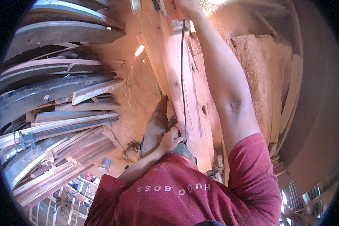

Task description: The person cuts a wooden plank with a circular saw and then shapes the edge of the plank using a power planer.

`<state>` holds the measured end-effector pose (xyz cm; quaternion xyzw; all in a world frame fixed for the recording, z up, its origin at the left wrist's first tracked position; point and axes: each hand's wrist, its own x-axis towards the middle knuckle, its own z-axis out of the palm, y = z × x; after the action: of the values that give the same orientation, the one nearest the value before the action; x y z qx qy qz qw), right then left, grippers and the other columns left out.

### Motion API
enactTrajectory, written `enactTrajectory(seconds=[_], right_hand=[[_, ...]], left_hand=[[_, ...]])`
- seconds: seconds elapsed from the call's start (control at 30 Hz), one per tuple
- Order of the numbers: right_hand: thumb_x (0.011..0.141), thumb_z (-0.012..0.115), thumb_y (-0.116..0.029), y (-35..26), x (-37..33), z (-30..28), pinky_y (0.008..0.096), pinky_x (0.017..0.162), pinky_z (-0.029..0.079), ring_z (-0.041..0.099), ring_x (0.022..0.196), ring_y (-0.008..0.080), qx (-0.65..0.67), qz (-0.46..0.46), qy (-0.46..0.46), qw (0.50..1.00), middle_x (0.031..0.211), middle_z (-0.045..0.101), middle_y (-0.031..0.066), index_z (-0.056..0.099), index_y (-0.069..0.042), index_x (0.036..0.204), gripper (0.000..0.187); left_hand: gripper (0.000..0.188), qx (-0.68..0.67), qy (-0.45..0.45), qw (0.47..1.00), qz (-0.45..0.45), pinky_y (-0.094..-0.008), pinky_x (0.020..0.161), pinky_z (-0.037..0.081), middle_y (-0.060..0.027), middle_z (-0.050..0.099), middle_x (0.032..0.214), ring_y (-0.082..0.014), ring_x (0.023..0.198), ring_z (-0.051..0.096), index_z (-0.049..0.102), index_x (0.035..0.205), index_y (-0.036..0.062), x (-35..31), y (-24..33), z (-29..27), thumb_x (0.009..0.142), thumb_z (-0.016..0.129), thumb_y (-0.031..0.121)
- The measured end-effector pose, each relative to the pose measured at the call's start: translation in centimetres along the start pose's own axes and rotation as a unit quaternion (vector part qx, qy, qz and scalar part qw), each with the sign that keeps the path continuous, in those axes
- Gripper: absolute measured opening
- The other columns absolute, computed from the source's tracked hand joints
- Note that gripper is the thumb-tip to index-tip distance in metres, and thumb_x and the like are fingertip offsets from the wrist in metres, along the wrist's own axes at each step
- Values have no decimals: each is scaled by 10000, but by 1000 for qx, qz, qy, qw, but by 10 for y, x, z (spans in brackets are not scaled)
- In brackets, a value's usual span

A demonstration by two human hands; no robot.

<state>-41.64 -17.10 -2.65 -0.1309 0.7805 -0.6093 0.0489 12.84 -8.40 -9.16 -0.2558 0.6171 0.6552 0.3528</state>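
My right hand (pixel 186 9) reaches far forward at the upper edge, closed on a corded power tool, seemingly an electric planer (pixel 180 27), mostly cut off by the picture's edge. The tool rests on a long pale wooden beam (pixel 179 84) that runs back toward my waist. From it a black power cord (pixel 182 67) trails along the beam. Close to my body, my left hand (pixel 171 140) is curled shut at the cord's near end, seemingly gripping it. A bright haze of wood dust hangs beyond my right hand.
Curved wooden planks (pixel 64 34) are stacked along the left, with straight boards (pixel 71 158) below them. A can (pixel 106 164) stands on the dusty floor (pixel 133 83). Sawdust heaps (pixel 263 75) lie right of the beam, beside a large curved wall (pixel 316 113).
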Motion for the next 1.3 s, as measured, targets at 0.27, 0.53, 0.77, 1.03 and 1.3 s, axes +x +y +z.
enactTrajectory(seconds=[0.27, 0.53, 0.77, 1.03, 1.3], right_hand=[[1042, 408, -518, 1, -135, -51, 384, 766, 495, 658, 857, 293, -44, 116, -56, 991, 888, 685, 207, 693, -1, 984, 593], [1032, 520, -384, 2, -371, -135, 375, 581, 424, 486, 606, 162, -21, 97, -23, 995, 649, 551, 150, 602, 37, 804, 486], [1029, 493, -337, -29, -563, -208, 374, 638, 461, 547, 687, 182, -19, 214, -71, 974, 729, 580, 161, 631, 34, 938, 406], [988, 519, -413, -30, -713, -257, 383, 673, 497, 641, 733, 239, 2, 269, -87, 959, 778, 642, 154, 666, 42, 1115, 496], [1002, 534, -416, -34, -572, -211, 384, 603, 474, 591, 636, 233, 21, 266, -91, 959, 715, 607, 147, 650, 38, 993, 469]], left_hand=[[185, -17, 66, 996, 58, -319, 694, 505, -86, 680, 804, -129, 770, 621, 643, 902, -50, -12, -18, 10, 940, 673, 129], [375, -221, 91, 971, -17, -390, 956, 533, -184, 679, 1178, -250, 1056, 669, 615, 1239, -68, -26, -23, 26, 1026, 548, 233], [334, -222, 115, 968, 11, -343, 890, 552, -138, 699, 1058, -197, 971, 680, 631, 1208, -46, -21, -38, 34, 1029, 545, 223], [255, -197, 136, 971, 21, -245, 737, 526, -3, 645, 847, -69, 760, 590, 703, 1095, -28, -16, -40, 38, 993, 629, 194], [252, -126, 137, 983, 10, -226, 726, 512, -17, 682, 871, -70, 756, 602, 710, 1097, -47, -19, -24, 32, 972, 653, 164]])
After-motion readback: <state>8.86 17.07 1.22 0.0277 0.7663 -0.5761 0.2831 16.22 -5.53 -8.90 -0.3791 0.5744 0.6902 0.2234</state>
